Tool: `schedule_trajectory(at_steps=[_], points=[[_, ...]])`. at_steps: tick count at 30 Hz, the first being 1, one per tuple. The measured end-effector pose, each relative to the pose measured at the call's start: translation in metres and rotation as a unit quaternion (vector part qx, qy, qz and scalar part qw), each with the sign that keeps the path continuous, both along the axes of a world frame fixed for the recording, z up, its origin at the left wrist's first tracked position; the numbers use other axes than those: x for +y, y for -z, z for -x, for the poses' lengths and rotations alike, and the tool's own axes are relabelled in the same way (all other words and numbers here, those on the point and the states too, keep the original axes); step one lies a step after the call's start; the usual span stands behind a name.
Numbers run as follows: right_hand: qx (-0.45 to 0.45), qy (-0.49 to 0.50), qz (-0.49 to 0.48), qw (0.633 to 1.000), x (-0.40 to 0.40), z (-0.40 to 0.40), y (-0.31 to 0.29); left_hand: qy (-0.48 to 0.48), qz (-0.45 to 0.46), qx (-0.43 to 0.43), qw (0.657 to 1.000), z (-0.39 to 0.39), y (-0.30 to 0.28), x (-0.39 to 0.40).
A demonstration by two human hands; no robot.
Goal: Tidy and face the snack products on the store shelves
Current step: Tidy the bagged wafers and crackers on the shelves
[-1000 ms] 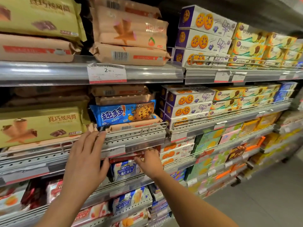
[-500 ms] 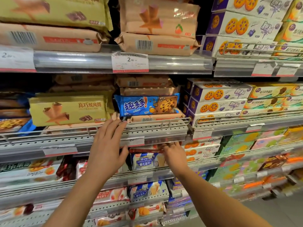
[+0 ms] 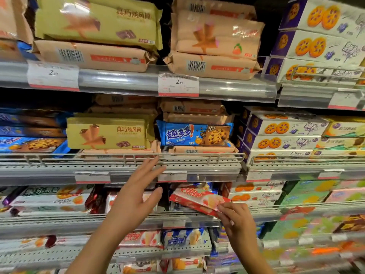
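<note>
A store aisle's grey metal shelving fills the view, tier upon tier of packaged snacks behind clear plastic price rails and low wire fences. On the top tier, olive-yellow cone-wafer bags (image 3: 98, 20) lie over tan bags with barcodes, and purple-and-white cookie boxes (image 3: 324, 46) are stacked to the right. A white price label with a red bottom edge (image 3: 178, 85) sits in the rail below them. On the tier beneath, a yellow cone-wafer bag with red lettering (image 3: 107, 135) stands face-out just beside a blue chocolate-chip cookie pack (image 3: 194, 134), which lies on top of a tan pack and under more tan packs; more blue packs lie at the far left and more purple boxes at the right. The perforated grey shelf edge (image 3: 118, 167) runs across the middle. The left hand (image 3: 136, 196) is spread wide in front of that edge, fingers straight and apart, holding nothing, its fingertips near the wire fence. Lower and to the right, the right hand (image 3: 238, 218) pinches the near corner of a red-and-white wafer pack (image 3: 197, 198), which tilts up to the left, its far end at the mouth of the third tier just under the price rail. Blue-and-white wafer packs (image 3: 183, 239) sit face-out on the tier below, between the two forearms.
</note>
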State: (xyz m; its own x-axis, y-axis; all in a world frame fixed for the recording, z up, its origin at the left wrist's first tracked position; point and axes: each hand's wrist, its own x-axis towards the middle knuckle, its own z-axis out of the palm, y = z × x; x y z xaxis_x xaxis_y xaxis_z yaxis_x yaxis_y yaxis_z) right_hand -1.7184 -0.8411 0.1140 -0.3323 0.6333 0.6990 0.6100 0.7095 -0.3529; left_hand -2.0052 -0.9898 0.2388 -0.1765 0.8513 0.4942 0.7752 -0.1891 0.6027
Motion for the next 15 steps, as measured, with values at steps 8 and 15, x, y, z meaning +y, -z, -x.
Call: schedule_trajectory(at_steps=[8,15], points=[[-0.006,-0.127,-0.091,0.988,-0.073,0.005,0.003,-0.087,0.233,-0.567,0.786,-0.004,0.094,-0.056],[-0.081,-0.203,-0.099,0.971,-0.121,0.065,-0.016,-0.12,0.2,-0.623,0.746,0.034,0.118,-0.099]])
